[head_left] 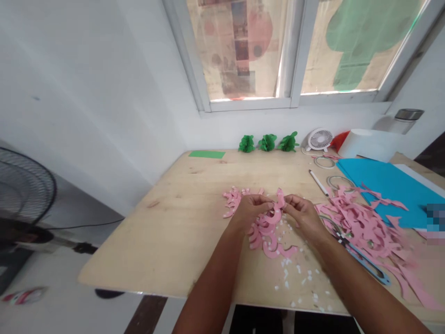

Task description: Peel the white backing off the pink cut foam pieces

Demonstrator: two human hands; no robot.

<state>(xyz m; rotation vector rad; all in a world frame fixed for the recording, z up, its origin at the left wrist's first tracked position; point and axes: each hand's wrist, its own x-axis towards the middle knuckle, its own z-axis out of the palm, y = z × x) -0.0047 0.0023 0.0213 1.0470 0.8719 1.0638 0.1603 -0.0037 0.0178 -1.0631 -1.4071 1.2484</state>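
Over the middle of the table, my left hand (253, 208) pinches the left side of a curled pink paper strip (277, 214) between thumb and fingers. My right hand (301, 212) is closed at the strip's right side, its fingertips at the paper. Small white squares dot the strip. Just below it lie more curved pink paper pieces (271, 247) with white spots. Behind my left hand sits another cluster of pink curls (232, 200). Tiny white scraps (308, 273) are scattered on the tabletop under and before my right hand.
A pile of pink paper offcuts (365, 227) and a blue-handled cutter (368, 265) lie right of my right arm. Beyond are a white pen (318, 183), tape rolls (324, 162), blue sheets (385, 190) and a small fan (320, 139). Green paper shapes (267, 142) stand by the wall.
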